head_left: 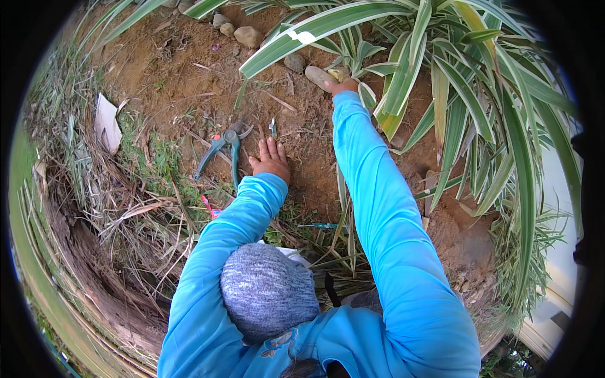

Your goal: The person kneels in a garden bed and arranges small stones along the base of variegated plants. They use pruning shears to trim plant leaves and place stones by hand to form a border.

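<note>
My left hand (270, 162) lies palm down on the brown soil (307, 175), fingers somewhat apart, with nothing seen in it. Just left of it lie pruning shears (228, 139) with teal handles, their handles spread. My right hand (343, 87) reaches to the base of a striped, long-leaved plant (406, 71), at the near end of an elongated grey stone (318, 77). A yellowish stone (338, 74) is beside it. Leaves and the sleeve partly cover that hand's fingers, so whether it grips a stone is unclear.
Further stones (248, 37) line the soil at the top. A log (85, 264) curves along the left, beside dry grass clippings (127, 208). A pale flat scrap (108, 124) lies left, a red wrapper (211, 207) by my left sleeve. A white structure (557, 279) stands right.
</note>
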`<control>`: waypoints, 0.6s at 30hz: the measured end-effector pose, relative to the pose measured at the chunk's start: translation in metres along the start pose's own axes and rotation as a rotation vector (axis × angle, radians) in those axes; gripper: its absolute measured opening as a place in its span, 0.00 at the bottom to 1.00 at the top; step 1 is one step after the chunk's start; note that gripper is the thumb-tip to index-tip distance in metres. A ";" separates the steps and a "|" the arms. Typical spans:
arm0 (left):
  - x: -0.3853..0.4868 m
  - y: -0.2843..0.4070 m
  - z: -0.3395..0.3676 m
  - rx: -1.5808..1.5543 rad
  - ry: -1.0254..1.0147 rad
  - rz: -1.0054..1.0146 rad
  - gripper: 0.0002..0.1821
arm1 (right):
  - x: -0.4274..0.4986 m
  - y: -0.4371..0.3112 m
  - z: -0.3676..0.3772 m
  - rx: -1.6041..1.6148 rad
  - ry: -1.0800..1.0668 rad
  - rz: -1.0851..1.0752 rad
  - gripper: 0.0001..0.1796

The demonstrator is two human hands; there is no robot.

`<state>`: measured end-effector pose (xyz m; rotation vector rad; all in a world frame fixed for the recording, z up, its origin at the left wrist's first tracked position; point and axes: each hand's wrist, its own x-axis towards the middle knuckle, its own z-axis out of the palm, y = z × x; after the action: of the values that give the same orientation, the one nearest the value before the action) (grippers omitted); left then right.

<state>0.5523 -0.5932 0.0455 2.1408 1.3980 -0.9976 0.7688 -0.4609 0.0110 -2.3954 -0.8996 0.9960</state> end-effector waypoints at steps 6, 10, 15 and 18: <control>-0.002 0.000 -0.005 -0.025 -0.037 -0.012 0.61 | 0.012 -0.002 0.012 -0.196 0.284 -0.079 0.40; 0.000 0.001 -0.004 -0.035 -0.035 -0.013 0.61 | -0.004 -0.006 0.015 -0.254 0.300 -0.012 0.43; 0.009 0.002 0.008 -0.001 0.004 -0.033 0.62 | -0.075 -0.001 0.007 -0.296 0.345 -0.287 0.33; 0.012 0.002 0.012 -0.011 0.032 -0.046 0.62 | -0.112 0.022 -0.020 -0.447 0.136 -0.544 0.19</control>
<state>0.5534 -0.5945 0.0288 2.1344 1.4707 -0.9746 0.7321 -0.5565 0.0663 -2.2940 -1.7406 0.4503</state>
